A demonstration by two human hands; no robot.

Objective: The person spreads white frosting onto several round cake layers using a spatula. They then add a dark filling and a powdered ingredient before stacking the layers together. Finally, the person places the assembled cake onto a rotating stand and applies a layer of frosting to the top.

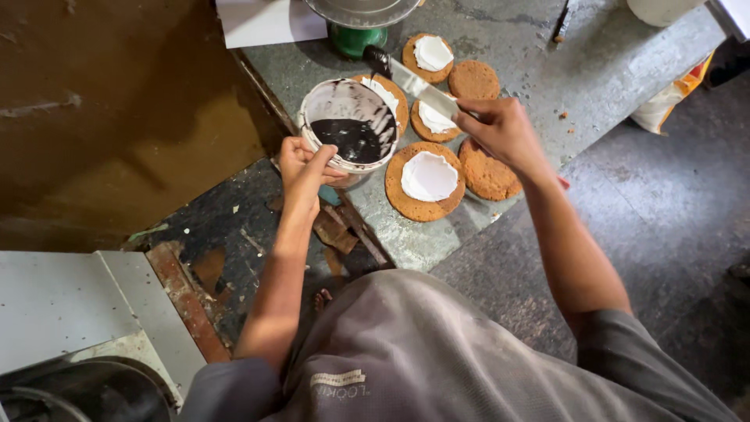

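Note:
My left hand [305, 166] grips the near rim of a white bucket [349, 123] that holds dark chocolate sauce and is tilted toward me. My right hand [500, 129] holds a flat metal spatula [414, 84]; its blade reaches over the bucket's far rim, with a dark blob on its tip. Several round brown cake layers lie on the grey counter [594, 70] beside the bucket. Some carry a white cream patch, such as the nearest cake layer [424, 181]; the plain cake layer [473, 78] is bare.
A metal turntable on a green base [359, 23] stands at the back of the counter. A white paper sheet [266, 22] lies at the counter's far left corner. A white appliance [70, 305] sits low at my left. Dark floor lies below.

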